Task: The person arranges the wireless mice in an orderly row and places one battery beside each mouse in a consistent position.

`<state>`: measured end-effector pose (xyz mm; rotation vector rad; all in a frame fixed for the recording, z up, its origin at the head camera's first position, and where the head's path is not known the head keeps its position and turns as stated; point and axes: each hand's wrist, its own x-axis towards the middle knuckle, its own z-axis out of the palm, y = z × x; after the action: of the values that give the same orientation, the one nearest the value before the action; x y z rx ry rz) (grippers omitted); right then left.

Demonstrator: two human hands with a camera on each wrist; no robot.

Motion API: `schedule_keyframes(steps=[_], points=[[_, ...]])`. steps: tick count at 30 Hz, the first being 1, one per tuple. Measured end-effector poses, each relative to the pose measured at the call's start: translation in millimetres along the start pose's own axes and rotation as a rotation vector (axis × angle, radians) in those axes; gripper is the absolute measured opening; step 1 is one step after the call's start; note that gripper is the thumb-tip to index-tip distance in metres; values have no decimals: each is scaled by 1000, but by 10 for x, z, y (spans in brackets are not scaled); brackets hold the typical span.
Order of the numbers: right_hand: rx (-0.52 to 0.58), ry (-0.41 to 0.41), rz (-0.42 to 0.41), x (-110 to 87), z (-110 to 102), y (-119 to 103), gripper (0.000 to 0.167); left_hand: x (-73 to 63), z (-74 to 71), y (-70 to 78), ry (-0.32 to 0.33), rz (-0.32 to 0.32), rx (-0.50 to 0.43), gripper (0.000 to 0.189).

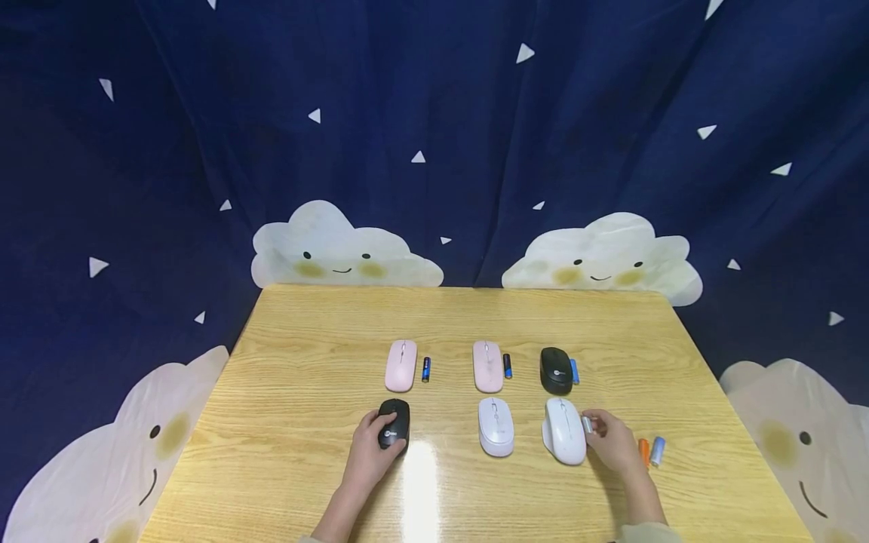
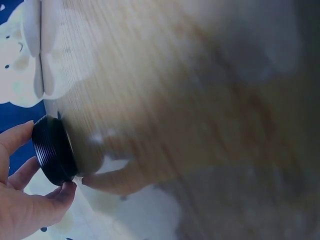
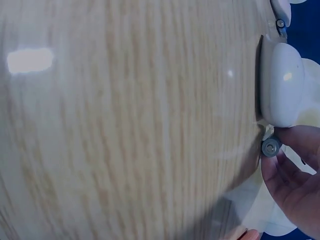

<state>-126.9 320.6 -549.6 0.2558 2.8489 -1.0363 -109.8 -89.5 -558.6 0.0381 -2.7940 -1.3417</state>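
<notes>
My left hand point(image 1: 370, 452) grips a black computer mouse point(image 1: 394, 431) by its sides at the front left of the group. In the left wrist view the thumb and fingers lie around the ribbed edge of that mouse point(image 2: 52, 151). My right hand point(image 1: 611, 441) pinches a silvery battery point(image 1: 587, 425) just right of a white mouse point(image 1: 566, 431) with a flared side. The right wrist view shows the round end of the battery point(image 3: 270, 147) between thumb and fingers, close beside a white mouse point(image 3: 285, 85).
Behind are two pink mice point(image 1: 401, 366), each with a dark battery point(image 1: 425, 369) at its right, and a black mouse point(image 1: 557, 370) beside a blue battery point(image 1: 575, 371). Another white mouse point(image 1: 495, 427) lies mid-table. Orange point(image 1: 644, 451) and pale blue batteries point(image 1: 658, 451) lie at right.
</notes>
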Motion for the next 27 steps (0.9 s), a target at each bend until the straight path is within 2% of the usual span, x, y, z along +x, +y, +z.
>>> schedule_keyframes(steps=[27], points=[[-56,-8,-17,21,36,52,36,2,3,-8,-3,-2,15,42]])
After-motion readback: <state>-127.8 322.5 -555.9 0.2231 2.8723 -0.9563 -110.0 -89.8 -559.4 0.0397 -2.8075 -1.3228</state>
